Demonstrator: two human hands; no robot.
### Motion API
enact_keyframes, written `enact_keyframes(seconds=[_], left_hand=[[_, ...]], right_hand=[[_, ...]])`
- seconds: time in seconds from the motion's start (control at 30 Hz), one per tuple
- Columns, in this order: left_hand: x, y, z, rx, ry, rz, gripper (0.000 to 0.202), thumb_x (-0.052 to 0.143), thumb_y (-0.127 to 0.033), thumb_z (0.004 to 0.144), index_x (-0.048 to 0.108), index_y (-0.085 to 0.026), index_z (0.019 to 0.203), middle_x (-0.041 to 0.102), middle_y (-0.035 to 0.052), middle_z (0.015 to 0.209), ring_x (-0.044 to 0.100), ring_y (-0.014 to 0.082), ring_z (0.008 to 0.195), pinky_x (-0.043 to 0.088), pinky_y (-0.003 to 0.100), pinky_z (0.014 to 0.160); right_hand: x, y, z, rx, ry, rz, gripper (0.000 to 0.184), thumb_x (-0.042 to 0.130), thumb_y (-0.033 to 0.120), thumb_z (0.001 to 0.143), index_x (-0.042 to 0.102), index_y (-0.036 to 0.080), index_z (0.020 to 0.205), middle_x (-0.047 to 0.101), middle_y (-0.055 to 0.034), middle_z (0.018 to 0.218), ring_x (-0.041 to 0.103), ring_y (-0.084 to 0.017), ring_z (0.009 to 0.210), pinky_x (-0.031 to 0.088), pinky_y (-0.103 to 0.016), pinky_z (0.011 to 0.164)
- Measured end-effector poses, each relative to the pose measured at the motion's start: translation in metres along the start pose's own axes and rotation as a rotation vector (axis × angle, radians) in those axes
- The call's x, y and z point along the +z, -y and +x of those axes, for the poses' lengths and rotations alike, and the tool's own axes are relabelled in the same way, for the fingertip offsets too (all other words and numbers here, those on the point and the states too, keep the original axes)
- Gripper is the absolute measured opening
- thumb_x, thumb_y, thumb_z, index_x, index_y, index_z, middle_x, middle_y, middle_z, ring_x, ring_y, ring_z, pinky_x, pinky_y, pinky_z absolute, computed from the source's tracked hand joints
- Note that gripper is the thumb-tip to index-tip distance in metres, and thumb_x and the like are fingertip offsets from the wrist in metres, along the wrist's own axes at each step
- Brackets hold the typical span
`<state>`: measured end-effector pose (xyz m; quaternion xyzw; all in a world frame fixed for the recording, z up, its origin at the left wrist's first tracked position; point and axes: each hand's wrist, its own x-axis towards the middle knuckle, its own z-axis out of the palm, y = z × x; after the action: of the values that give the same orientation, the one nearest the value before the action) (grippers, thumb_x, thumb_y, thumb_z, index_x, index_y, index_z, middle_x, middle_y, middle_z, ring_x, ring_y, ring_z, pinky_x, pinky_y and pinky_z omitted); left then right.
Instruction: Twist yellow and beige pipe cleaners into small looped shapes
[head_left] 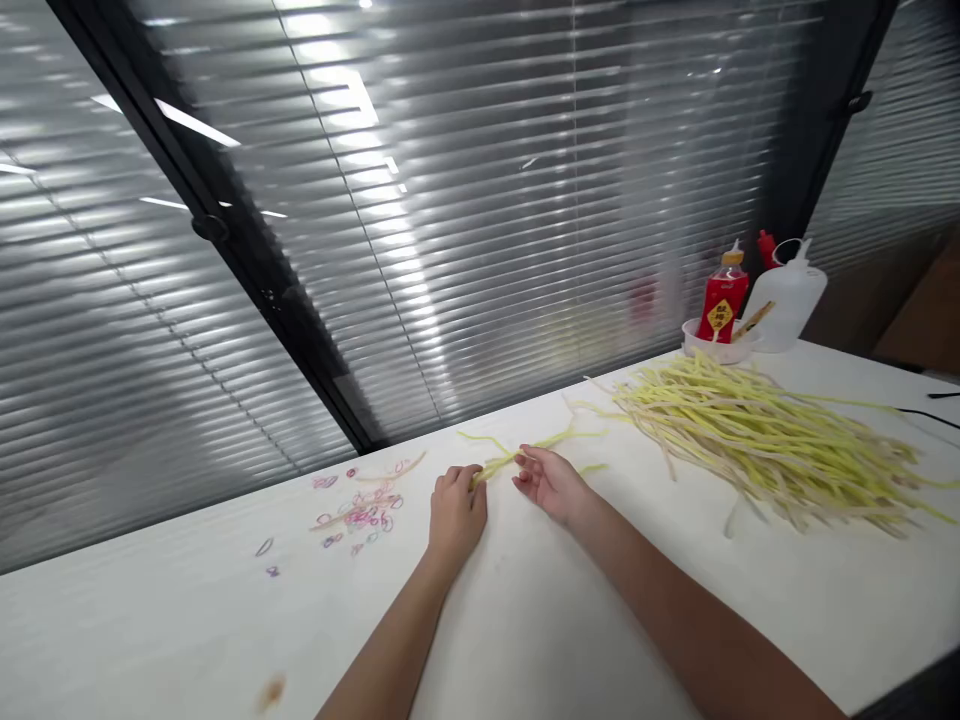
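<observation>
My left hand [459, 510] rests on the white table, closed on one end of a few yellow fuzzy stems [496, 466] that look like pipe cleaners. Thumb and fingertips of my right hand [546, 480] pinch the same stems a little to the right, with the other fingers curled loosely. Thin ends fan out beyond both hands toward the window. To the right lies a large loose pile of yellow and beige pipe cleaners [765, 430]. Left of my left hand are scattered small coloured rubber bands [367, 515], mostly pink and purple.
At the back right, a red-labelled bottle [724, 300] stands in a shallow pinkish bowl [694, 345]. Beside it is a white squeeze bottle [791, 300]. A black cable [930, 412] reaches the right edge. Window blinds [480, 200] rise behind the table [165, 620]. A brown stain [273, 690] marks the front left.
</observation>
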<state>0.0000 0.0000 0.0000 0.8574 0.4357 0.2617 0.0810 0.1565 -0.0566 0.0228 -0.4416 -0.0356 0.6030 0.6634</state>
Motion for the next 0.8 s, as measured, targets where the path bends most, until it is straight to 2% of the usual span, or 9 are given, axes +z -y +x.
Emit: enact_keyframes(seconds=[0.13, 0.27, 0.43, 0.53, 0.63, 0.8], left_hand=[[-0.001, -0.002, 0.0, -0.045, 0.026, 0.004, 0.029, 0.04, -0.03, 0.089, 0.06, -0.023, 0.11, 0.062, 0.0081, 0.104, 0.054, 0.0252, 0.094, 0.041, 0.039, 0.079], [-0.004, -0.005, 0.0, -0.114, 0.046, -0.013, 0.03, 0.037, -0.032, 0.091, 0.056, -0.025, 0.112, 0.061, 0.0075, 0.109, 0.052, 0.0258, 0.101, 0.038, 0.042, 0.081], [-0.007, -0.008, 0.0, -0.158, 0.02, -0.024, 0.026, 0.036, -0.031, 0.092, 0.059, -0.023, 0.101, 0.063, 0.0071, 0.101, 0.055, 0.0242, 0.098, 0.033, 0.043, 0.083], [-0.009, -0.009, -0.001, -0.154, -0.033, -0.042, 0.025, 0.036, -0.03, 0.092, 0.059, -0.023, 0.096, 0.064, 0.0057, 0.096, 0.056, 0.0229, 0.093, 0.032, 0.043, 0.083], [-0.011, -0.01, -0.002, -0.15, -0.133, -0.092, 0.023, 0.037, -0.031, 0.091, 0.058, -0.022, 0.095, 0.064, 0.0051, 0.096, 0.058, 0.0218, 0.09, 0.034, 0.041, 0.082], [-0.01, -0.005, 0.001, -0.163, -0.239, -0.236, 0.02, 0.044, -0.034, 0.088, 0.059, -0.021, 0.091, 0.064, 0.0033, 0.09, 0.058, 0.0178, 0.078, 0.04, 0.034, 0.077]], right_hand=[[0.001, 0.0, 0.002, -0.108, 0.023, 0.014, 0.008, 0.056, 0.024, 0.084, 0.058, 0.017, 0.086, 0.061, 0.0007, 0.076, 0.05, -0.004, 0.043, 0.055, -0.024, 0.053], [0.004, 0.005, -0.003, -0.3, 0.046, -0.129, 0.021, 0.063, 0.035, 0.077, 0.063, 0.016, 0.085, 0.063, -0.0017, 0.079, 0.049, -0.005, 0.043, 0.052, -0.025, 0.047], [0.005, 0.017, -0.014, -0.461, 0.045, -0.193, 0.036, 0.07, 0.047, 0.067, 0.068, 0.016, 0.085, 0.062, 0.0001, 0.072, 0.047, -0.005, 0.045, 0.048, -0.021, 0.046], [0.003, 0.021, -0.015, -0.523, 0.017, -0.197, 0.039, 0.071, 0.05, 0.064, 0.069, 0.017, 0.083, 0.062, 0.0, 0.072, 0.046, -0.005, 0.046, 0.046, -0.021, 0.046], [0.001, 0.024, -0.013, -0.574, -0.011, -0.184, 0.039, 0.072, 0.051, 0.063, 0.068, 0.017, 0.083, 0.062, 0.0004, 0.073, 0.046, -0.005, 0.047, 0.044, -0.021, 0.045], [-0.009, 0.039, -0.012, -0.585, -0.042, -0.033, 0.032, 0.076, 0.042, 0.06, 0.065, 0.019, 0.079, 0.057, 0.0044, 0.07, 0.043, -0.004, 0.045, 0.042, -0.02, 0.044]])
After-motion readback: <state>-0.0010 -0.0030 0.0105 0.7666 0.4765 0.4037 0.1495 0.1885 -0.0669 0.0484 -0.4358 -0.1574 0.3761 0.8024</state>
